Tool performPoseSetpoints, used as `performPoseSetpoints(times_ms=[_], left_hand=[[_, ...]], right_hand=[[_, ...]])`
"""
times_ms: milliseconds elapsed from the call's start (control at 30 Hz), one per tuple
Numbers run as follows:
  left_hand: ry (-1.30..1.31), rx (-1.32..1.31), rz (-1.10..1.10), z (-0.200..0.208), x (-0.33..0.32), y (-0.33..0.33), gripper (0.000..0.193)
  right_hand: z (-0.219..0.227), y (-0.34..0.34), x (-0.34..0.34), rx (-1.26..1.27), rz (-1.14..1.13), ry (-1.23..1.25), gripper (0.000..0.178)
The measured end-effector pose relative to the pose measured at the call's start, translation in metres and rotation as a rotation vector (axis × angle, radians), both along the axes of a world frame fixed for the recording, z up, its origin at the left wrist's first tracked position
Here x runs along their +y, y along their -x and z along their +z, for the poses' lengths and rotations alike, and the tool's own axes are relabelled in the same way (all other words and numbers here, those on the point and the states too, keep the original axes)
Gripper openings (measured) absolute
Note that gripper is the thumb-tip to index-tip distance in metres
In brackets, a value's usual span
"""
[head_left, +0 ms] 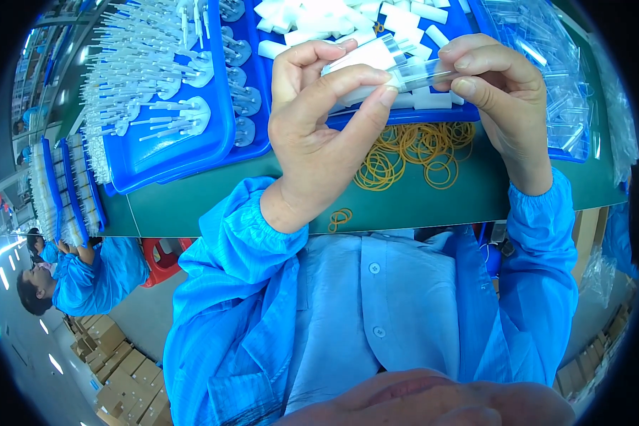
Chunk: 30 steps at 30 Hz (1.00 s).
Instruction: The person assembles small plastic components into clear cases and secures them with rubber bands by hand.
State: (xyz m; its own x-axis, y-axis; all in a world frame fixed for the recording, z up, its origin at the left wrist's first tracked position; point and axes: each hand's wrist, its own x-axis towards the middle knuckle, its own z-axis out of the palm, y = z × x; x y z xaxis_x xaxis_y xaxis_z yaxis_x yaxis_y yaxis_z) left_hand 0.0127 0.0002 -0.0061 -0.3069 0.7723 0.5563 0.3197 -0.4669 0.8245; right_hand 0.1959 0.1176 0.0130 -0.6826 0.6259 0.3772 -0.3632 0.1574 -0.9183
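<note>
Both my hands are raised over a blue tray (433, 101) of short white cylinders. My left hand (326, 113) is closed around a white cylinder (366, 58) with clear plastic about its end; whether it holds more than one piece is hard to tell. Between the hands runs a clear plastic tube (420, 74), its left end at my left thumb and forefinger. My right hand (500, 82) pinches the tube's right end between thumb and fingers. Yellow rubber bands (405, 153) lie in a loose heap just below, on the green tabletop (241, 202).
On the left, blue trays (224, 135) hold white plastic parts with thin prongs (181, 117). At the right stands a tray of clear tubes (557, 92). Few rubber bands (340, 219) lie near the table edge. A person in blue (96, 277) works at far left, near cardboard boxes (131, 376).
</note>
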Motion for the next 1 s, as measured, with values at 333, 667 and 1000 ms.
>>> performPoseSetpoints(times_ms=[333, 667, 1000], left_hand=[[0.106, -0.167, -0.047, 0.002, -0.003, -0.004, 0.018], [0.193, -0.225, -0.081, 0.003, -0.003, -0.005, 0.022], [0.273, -0.667, -0.232, 0.001, -0.004, -0.01, 0.022]], right_hand=[[0.006, -0.002, -0.003, -0.153, -0.094, -0.101, 0.018], [0.006, -0.001, -0.002, -0.257, -0.113, -0.145, 0.026], [0.017, 0.007, -0.006, -0.178, -0.173, 0.149, 0.031]])
